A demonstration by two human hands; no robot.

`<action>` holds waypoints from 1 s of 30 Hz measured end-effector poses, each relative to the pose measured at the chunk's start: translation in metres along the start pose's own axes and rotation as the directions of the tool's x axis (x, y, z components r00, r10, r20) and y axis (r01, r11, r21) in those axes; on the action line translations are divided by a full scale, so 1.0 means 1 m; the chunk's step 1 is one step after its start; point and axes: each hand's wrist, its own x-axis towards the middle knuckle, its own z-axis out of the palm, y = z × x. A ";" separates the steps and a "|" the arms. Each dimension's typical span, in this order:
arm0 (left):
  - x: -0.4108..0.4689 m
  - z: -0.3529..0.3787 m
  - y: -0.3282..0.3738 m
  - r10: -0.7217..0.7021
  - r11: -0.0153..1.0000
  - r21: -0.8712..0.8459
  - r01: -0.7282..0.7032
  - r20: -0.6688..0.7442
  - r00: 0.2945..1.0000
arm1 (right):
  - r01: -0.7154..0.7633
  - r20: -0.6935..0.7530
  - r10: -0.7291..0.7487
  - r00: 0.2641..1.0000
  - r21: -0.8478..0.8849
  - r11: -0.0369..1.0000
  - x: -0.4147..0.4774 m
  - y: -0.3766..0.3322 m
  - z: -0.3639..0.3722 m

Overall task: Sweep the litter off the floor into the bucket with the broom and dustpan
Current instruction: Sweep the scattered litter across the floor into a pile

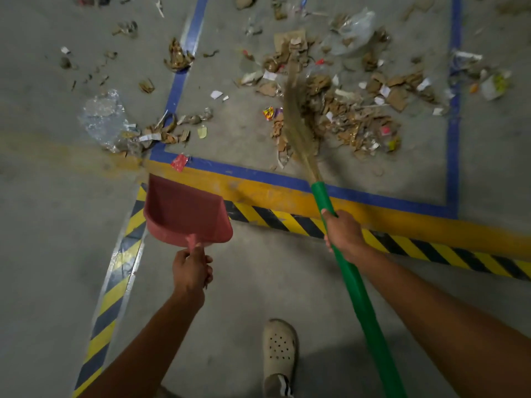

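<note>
Shoe (280,349) nearest: beige perforated clog, toe pointing away, on the concrete floor (43,254).

Left hand (191,271): fingers curled tight round the stub grip of the dustpan (184,214). Pan is red, empty, grip toward the person, open mouth pointing away and slightly left. It sits over the corner of the hazard tape (287,221); its far lip reaches the yellow line (258,193). Cannot tell if it touches the floor.

Right hand (343,235): fully wrapped round the broom (359,291), gripping the green handle close to its far end. Long axis runs from near-right, beside the shoe, up and left across the hazard tape, the yellow line and the blue line (244,170). Bristles (298,124) point away from the person, tips lying in the litter (344,116).

Litter is mostly inside the blue-lined rectangle: torn cardboard, paper scraps, small coloured wrappers, densest just right of the bristles. A red wrapper (179,162) lies on the blue line just beyond the pan mouth. Crumpled clear plastic (103,116) is left of the rectangle's near-left corner, with a smaller scrap cluster beside it. A pale bag (353,30) lies at the far side of the pile. Loose bits are scattered far left.

Print on the wrappers is too blurred to read.
</note>
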 end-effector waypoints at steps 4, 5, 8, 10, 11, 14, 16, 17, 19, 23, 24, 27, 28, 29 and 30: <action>-0.006 -0.002 0.014 -0.009 0.998 -0.063 0.010 0.016 1.000 | 0.042 0.072 -0.037 0.997 -0.071 0.997 -0.034 0.001 0.015; -0.006 -0.005 0.016 -0.012 0.996 -0.092 0.014 0.025 1.000 | 0.060 0.093 -0.050 0.994 -0.114 0.992 -0.043 -0.002 0.020; -0.002 -0.017 0.025 -0.043 0.983 -0.178 0.049 0.036 0.998 | 0.142 0.117 -0.116 0.986 -0.248 0.958 -0.064 -0.016 0.037; 0.006 -0.028 0.030 -0.083 0.964 -0.250 0.088 0.033 0.996 | 0.198 0.150 -0.162 0.975 -0.273 0.941 -0.073 -0.031 0.052; 0.011 -0.036 0.032 -0.109 0.949 -0.293 0.115 0.034 0.993 | 0.217 0.167 -0.174 0.970 -0.288 0.933 -0.076 -0.043 0.060; 0.036 -0.066 0.038 -0.156 0.916 -0.366 0.161 0.043 0.987 | 0.293 0.233 -0.224 0.946 -0.329 0.898 -0.079 -0.078 0.088; 0.055 -0.089 0.040 -0.161 0.913 -0.375 0.163 0.035 0.986 | 0.364 0.291 -0.272 0.917 -0.337 0.868 -0.082 -0.104 0.106; 0.065 -0.101 0.041 -0.163 0.915 -0.369 0.162 0.029 0.986 | 0.394 0.319 -0.290 0.903 -0.342 0.853 -0.083 -0.116 0.115; 0.079 -0.121 0.043 -0.176 0.914 -0.370 0.167 0.010 0.984 | 0.437 0.366 -0.304 0.879 -0.366 0.822 -0.083 -0.137 0.134; 0.104 -0.159 0.049 -0.197 0.904 -0.397 0.156 -0.064 0.978 | 0.538 0.467 -0.330 0.820 -0.432 0.724 -0.086 -0.176 0.168; 0.109 -0.166 0.050 -0.208 0.899 -0.408 0.159 -0.079 0.975 | 0.560 0.482 -0.339 0.808 -0.449 0.696 -0.085 -0.182 0.176; 0.126 -0.182 0.050 -0.236 0.883 -0.442 0.159 -0.124 0.964 | 0.607 0.519 -0.343 0.783 -0.519 0.601 -0.072 -0.197 0.207; 0.132 -0.186 0.050 -0.236 0.880 -0.450 0.151 -0.138 0.962 | 0.610 0.527 -0.333 0.782 -0.534 0.585 -0.067 -0.202 0.219; 0.137 -0.188 0.049 -0.232 0.881 -0.451 0.142 -0.152 0.961 | 0.606 0.531 -0.320 0.784 -0.548 0.576 -0.060 -0.207 0.230; 0.140 -0.189 0.048 -0.225 0.884 -0.448 0.132 -0.161 0.961 | 0.587 0.525 -0.296 0.798 -0.567 0.577 -0.054 -0.211 0.241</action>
